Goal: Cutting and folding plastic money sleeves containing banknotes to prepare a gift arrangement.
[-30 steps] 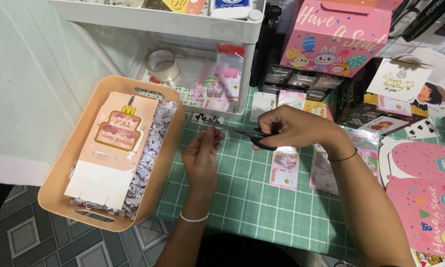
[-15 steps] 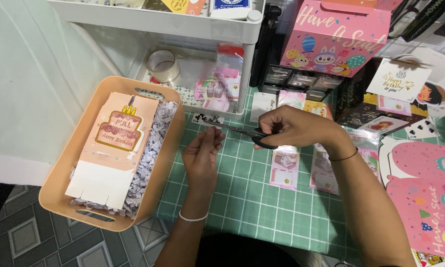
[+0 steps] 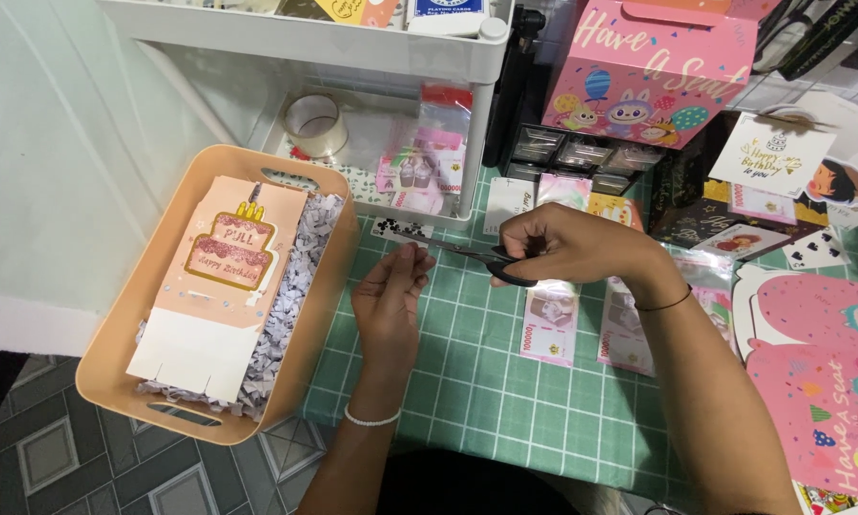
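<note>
My right hand [image 3: 567, 246] grips black-handled scissors [image 3: 481, 257], blades pointing left toward my left hand [image 3: 391, 296]. My left hand's fingertips are pinched together at the blade tips, above the green grid cutting mat [image 3: 467, 381]; whatever they hold is too small to make out. Pink banknote-like slips [image 3: 548, 324] lie on the mat under my right wrist. To the left stands an orange plastic basket [image 3: 124, 315] with shredded paper and a peach folded box printed with a cake [image 3: 224, 277].
A white shelf cart [image 3: 352, 43] holding a tape roll [image 3: 314, 124] stands behind. A pink printed box [image 3: 653, 67], small black drawers [image 3: 562, 153], greeting cards [image 3: 782, 157] and flat pink box blanks [image 3: 820, 372] crowd the right side. Tiled floor [image 3: 57, 458] lies at lower left.
My left hand's fingertips have edged slightly nearer the scissor tips; otherwise both hands stay in place.
</note>
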